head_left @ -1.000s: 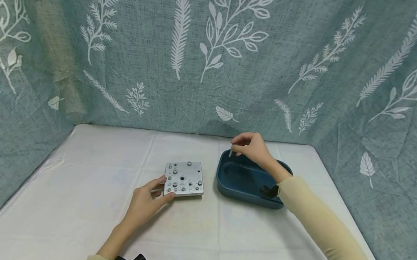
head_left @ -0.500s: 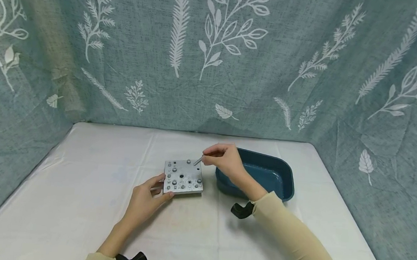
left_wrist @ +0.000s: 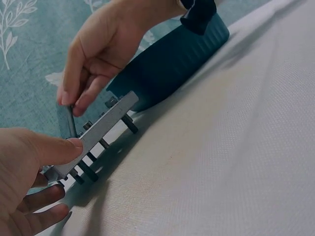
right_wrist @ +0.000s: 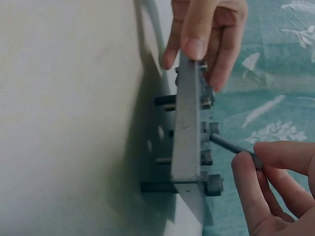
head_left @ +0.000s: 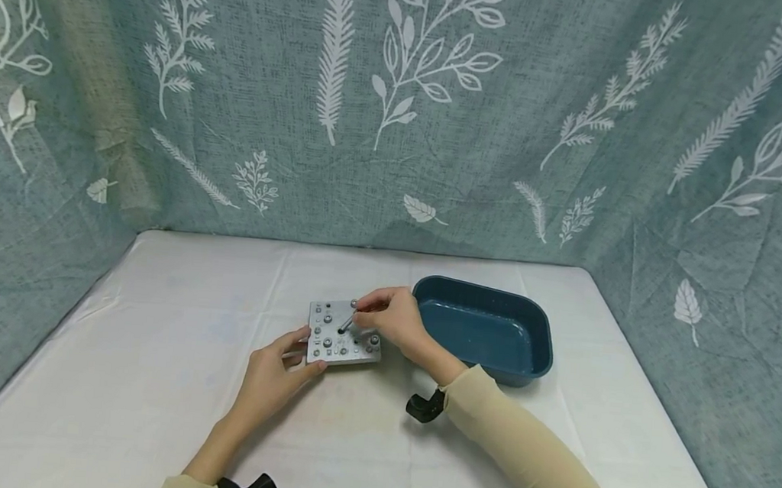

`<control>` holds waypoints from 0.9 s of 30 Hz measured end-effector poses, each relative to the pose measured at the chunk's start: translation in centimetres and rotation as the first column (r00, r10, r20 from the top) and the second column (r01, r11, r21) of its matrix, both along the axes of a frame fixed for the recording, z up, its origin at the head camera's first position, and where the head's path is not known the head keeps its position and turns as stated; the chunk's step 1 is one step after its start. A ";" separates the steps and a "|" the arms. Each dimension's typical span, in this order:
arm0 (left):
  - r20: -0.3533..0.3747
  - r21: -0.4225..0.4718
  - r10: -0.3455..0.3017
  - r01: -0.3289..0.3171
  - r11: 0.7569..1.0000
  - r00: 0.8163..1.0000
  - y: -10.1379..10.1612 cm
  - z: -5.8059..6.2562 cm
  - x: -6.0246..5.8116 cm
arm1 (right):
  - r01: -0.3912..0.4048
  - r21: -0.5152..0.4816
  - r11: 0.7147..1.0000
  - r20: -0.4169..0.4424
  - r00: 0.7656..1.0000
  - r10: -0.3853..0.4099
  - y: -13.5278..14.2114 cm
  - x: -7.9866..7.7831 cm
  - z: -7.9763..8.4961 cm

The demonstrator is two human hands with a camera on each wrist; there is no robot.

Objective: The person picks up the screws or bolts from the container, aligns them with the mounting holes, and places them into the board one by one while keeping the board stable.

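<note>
A square silver metal plate (head_left: 351, 359) with holes stands near the middle of the table. Several screws sit in it, and their shanks stick out underneath. My left hand (head_left: 273, 376) grips the plate at its left edge, its thumb (left_wrist: 64, 150) along the near side. Between thumb and fingertips, my right hand (head_left: 397, 321) pinches a long threaded screw (right_wrist: 229, 143) by its head end. The screw leans over the plate, its lower tip right at a dark hole near the plate's centre.
A dark blue rectangular bin (head_left: 485, 368) stands just right of the plate, behind the right forearm. White cloth (head_left: 112, 375) covers the table. A teal leaf-patterned curtain (head_left: 271, 97) hangs along the back and sides.
From over the bin, my right hand has come left and toward me with the screw, down to the plate's centre hole. My left hand and the plate have stayed in place.
</note>
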State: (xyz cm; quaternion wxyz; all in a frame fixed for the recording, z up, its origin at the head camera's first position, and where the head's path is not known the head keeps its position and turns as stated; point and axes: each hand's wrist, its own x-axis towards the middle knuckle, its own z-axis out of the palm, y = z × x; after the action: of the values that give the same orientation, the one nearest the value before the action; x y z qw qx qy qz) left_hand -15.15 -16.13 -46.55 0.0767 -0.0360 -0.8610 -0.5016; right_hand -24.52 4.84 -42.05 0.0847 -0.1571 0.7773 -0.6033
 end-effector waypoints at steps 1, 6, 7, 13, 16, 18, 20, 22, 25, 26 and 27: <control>0.001 0.000 0.000 0.000 1.000 1.000 0.0 0.0 0.0 | -0.003 0.005 1.000 -0.005 1.000 0.003 0.0 0.0 -0.1; -0.003 0.001 -0.005 0.005 1.000 1.000 0.1 0.0 0.0 | -0.032 0.025 0.999 -0.036 0.999 0.033 -0.4 -0.1 -0.6; -0.004 -0.001 -0.004 0.004 1.000 1.000 0.1 0.0 0.0 | -0.039 0.030 0.999 -0.040 0.998 0.040 -0.5 -0.1 -0.7; -0.004 -0.004 0.000 0.000 1.000 1.000 0.0 -0.1 0.0 | -0.059 0.080 0.995 -0.055 0.996 0.063 -1.2 0.0 -1.0; -0.006 -0.008 0.001 -0.001 1.000 1.000 0.0 -0.1 0.1 | -0.060 0.130 0.990 -0.076 0.995 0.070 -1.5 0.0 -1.3; -0.008 -0.010 0.001 -0.001 1.000 1.000 0.1 -0.2 0.1 | -0.055 0.157 0.986 -0.091 0.993 0.070 -1.6 0.0 -1.5; -0.009 -0.009 0.000 0.000 1.000 1.000 0.1 -0.2 0.1 | -0.049 0.170 0.984 -0.103 0.992 0.067 -1.7 0.0 -1.7; -0.011 -0.010 -0.001 0.001 1.000 1.000 0.1 -0.3 0.1 | -0.043 0.178 0.983 -0.110 0.992 0.064 -1.7 0.0 -1.7; -0.013 -0.010 -0.001 0.001 1.000 1.000 0.0 -0.2 0.1 | -0.045 0.183 0.982 -0.118 0.991 0.068 -1.7 0.0 -1.6; -0.013 -0.011 -0.001 0.001 1.000 1.000 0.0 -0.2 0.1 | -0.048 0.183 0.982 -0.120 0.990 0.070 -1.6 0.0 -1.6; -0.014 -0.010 -0.001 0.001 1.000 1.000 0.0 -0.2 0.1 | -0.050 0.181 0.982 -0.121 0.990 0.073 -1.6 0.1 -1.6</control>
State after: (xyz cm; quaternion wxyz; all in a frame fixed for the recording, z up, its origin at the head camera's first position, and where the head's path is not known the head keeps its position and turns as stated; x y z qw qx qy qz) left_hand -15.07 -16.09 -46.77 0.0822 -0.0404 -0.8630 -0.4968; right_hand -24.45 3.25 -43.66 0.0675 -0.2108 0.8265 -0.5176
